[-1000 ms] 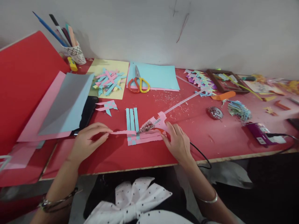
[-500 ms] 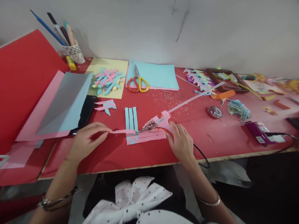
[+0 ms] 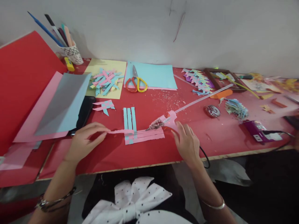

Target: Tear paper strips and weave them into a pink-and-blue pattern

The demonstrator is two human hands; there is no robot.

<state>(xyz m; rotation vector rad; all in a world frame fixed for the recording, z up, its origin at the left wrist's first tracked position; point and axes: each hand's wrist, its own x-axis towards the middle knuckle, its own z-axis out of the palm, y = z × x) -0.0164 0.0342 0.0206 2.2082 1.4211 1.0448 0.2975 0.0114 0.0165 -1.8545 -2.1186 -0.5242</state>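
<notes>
My left hand [image 3: 87, 140] pinches the end of a pink paper strip [image 3: 116, 132], which runs right onto a small weave of strips. Blue paper strips [image 3: 129, 118] stand upright in that weave, crossed at their lower ends by pink paper strips [image 3: 149, 136] reaching right. My right hand [image 3: 187, 141] is closed around the handle of a pink glue gun [image 3: 171, 120], a long clear glue stick [image 3: 205, 97] sticking out of its back. The nozzle points left, low over the upper pink strips; whether it touches them I cannot tell.
Scissors [image 3: 136, 81] lie on blue sheets [image 3: 158, 76] behind the weave. Cut strips [image 3: 106, 81] are heaped on yellow paper [image 3: 120, 67]. A small woven piece [image 3: 104, 106] and a dark phone [image 3: 87, 112] lie left. A purple box [image 3: 255, 130] with a plugged-in cord sits right.
The glue gun has moved right along the pink strips, away from the blue ones, with my right hand on it. My left hand keeps its pinch on the strip.
</notes>
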